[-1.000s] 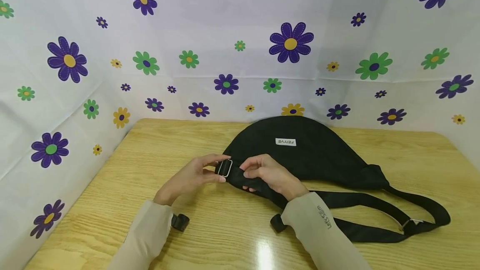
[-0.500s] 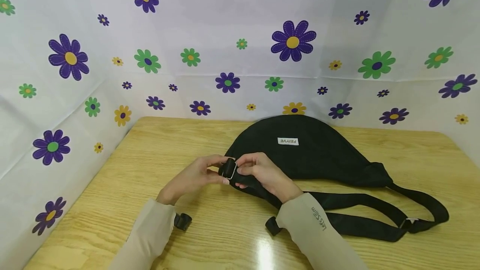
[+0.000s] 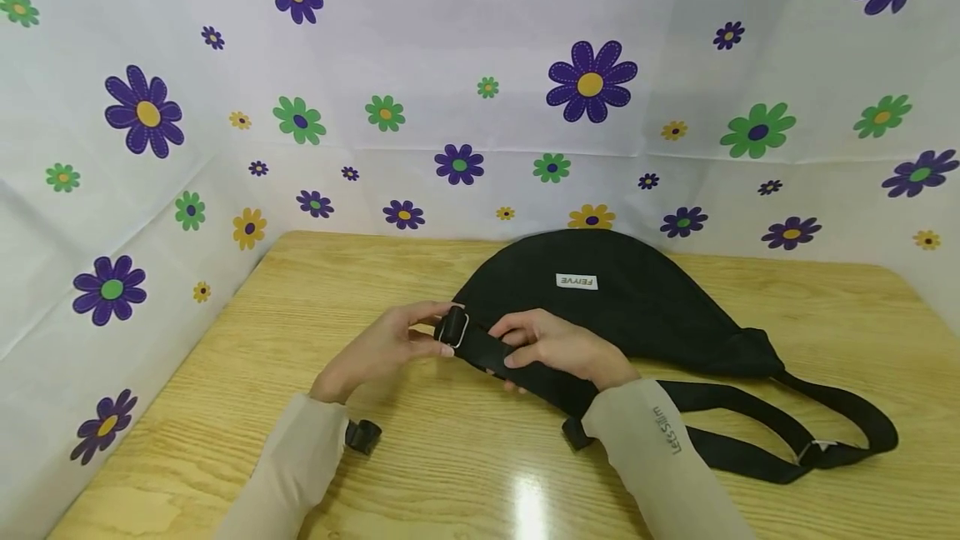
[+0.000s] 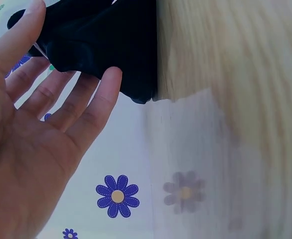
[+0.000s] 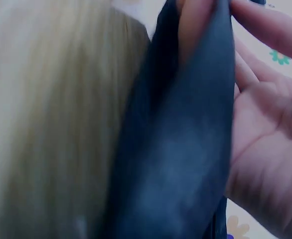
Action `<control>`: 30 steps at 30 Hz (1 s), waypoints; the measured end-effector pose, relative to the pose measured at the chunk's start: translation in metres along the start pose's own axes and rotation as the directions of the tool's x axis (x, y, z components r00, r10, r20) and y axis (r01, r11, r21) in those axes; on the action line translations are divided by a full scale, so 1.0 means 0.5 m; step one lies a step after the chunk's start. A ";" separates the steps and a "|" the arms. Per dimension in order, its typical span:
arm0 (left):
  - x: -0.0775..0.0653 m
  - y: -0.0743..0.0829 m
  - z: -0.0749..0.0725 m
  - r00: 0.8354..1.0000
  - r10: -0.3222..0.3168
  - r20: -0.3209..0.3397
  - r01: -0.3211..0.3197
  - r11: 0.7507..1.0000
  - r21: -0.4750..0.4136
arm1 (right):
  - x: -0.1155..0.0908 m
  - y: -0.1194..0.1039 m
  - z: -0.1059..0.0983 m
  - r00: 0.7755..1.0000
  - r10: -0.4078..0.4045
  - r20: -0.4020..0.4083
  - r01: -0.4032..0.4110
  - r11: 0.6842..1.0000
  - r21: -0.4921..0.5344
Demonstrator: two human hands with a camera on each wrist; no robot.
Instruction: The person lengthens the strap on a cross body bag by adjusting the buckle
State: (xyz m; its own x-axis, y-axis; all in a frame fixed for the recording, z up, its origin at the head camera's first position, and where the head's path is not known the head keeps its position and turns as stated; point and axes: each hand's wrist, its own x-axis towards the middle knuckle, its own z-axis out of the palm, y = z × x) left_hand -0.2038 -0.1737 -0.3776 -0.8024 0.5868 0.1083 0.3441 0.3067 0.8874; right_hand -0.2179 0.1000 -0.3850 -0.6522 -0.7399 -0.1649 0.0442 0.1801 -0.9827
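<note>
Two bare hands work at the near left end of a black, crescent-shaped fabric bag (image 3: 630, 315), which lies on a pale wood-grain table (image 3: 427, 473) with its curved edge towards the back. The left hand (image 3: 386, 348) holds a rectangular silver metal buckle threaded with black webbing (image 3: 454, 328) between thumb and fingers, which rest at opposite edges of it; in the left wrist view its fingers are spread slightly apart from one another. Just to the right of that, the right hand (image 3: 562, 348) pinches a flat, wide black fabric strap (image 3: 487, 348), thumb on its upper face and fingertips showing beyond its lower edge. The right wrist view shows the strap running lengthwise past the palm, blurred. On the bag's front is a small white rectangular label with dark lettering (image 3: 577, 282), upside down from this side. More black strap loops out over the table to the right, with a silver metal slider (image 3: 823, 444) on it. Beige long sleeves (image 3: 300, 461) cover both forearms, the right one bearing dark lettering. Behind the table hangs a white cloth printed with purple, green and yellow flowers (image 3: 465, 23).
</note>
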 end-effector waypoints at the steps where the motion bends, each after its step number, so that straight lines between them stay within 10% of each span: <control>1: 0.000 0.000 -0.001 1.000 -0.002 -0.003 0.002 1.000 -0.003 | -0.003 0.001 -0.005 1.000 0.006 0.027 -0.007 1.000 0.023; 30: 0.002 0.002 0.004 1.000 -0.025 -0.005 0.025 0.999 -0.036 | 0.016 0.003 0.026 0.993 -0.079 -0.087 0.092 0.983 0.156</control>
State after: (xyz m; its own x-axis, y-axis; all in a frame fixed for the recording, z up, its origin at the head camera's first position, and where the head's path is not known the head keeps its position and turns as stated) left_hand -0.2035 -0.1715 -0.3775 -0.8133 0.5750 0.0886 0.3067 0.2942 0.9052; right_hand -0.2132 0.0860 -0.3888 -0.7173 -0.6924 -0.0785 0.1016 0.0075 -0.9948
